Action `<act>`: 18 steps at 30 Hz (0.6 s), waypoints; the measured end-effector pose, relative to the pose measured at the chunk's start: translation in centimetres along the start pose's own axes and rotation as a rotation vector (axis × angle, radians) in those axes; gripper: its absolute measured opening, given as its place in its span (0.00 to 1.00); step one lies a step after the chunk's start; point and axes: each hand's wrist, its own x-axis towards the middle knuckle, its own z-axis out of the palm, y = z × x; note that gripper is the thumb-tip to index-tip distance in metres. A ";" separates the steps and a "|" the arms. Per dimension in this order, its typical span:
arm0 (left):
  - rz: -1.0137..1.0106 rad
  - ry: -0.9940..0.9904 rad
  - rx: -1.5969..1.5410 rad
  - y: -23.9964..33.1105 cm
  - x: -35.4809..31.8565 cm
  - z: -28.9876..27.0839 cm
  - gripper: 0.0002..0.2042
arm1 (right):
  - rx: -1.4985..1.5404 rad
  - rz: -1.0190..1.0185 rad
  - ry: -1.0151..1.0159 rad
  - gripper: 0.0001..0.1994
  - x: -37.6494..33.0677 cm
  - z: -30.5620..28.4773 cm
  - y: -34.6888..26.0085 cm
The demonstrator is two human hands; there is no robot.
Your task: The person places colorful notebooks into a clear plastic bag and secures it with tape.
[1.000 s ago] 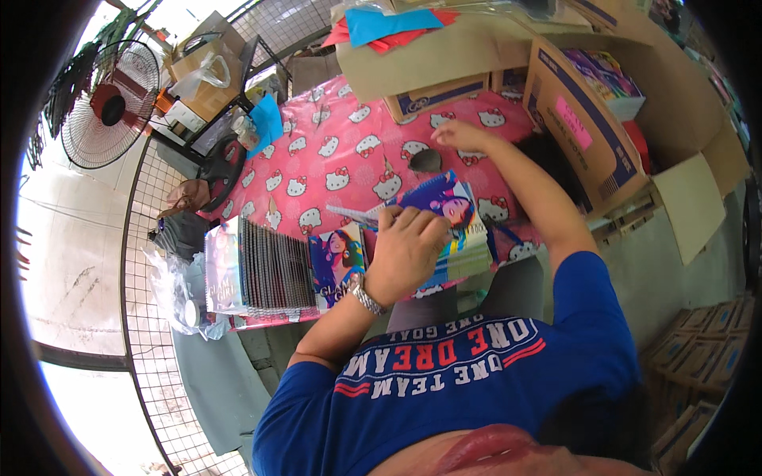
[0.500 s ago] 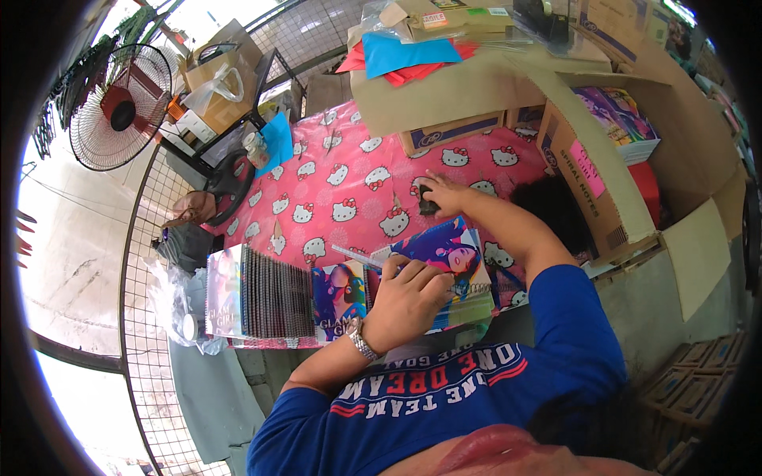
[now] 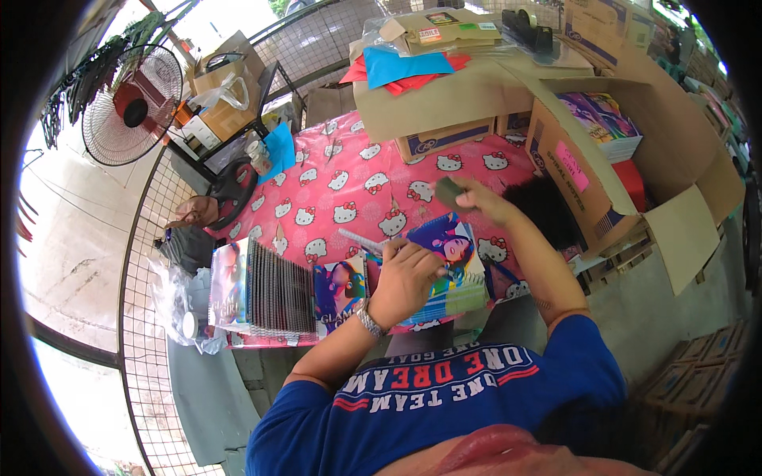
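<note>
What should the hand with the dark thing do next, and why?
Perhaps the right hand should lower the dark flat piece toward the spiral notebook, because it holds that piece just beyond the notebook's far edge, and the left hand is already at the notebook's left side.

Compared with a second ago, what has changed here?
The right hand has taken hold of the dark oval object, which lay on the pink tablecloth, and shifted it rightward. The left hand stays by the notebook stack; the spiral notebook row looks unchanged.
</note>
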 end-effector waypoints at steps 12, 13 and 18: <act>-0.224 0.107 0.099 1.5 -2.2 0.8 0.18 | -0.149 -0.059 -0.323 0.29 -7.1 6.3 -4.1; -0.207 0.126 0.105 1.7 -2.5 0.9 0.19 | -0.405 0.004 -0.297 0.29 -7.2 5.9 -4.7; -0.210 0.092 0.092 1.9 -2.3 0.3 0.19 | 0.039 -0.087 -0.462 0.24 -7.6 7.0 -5.9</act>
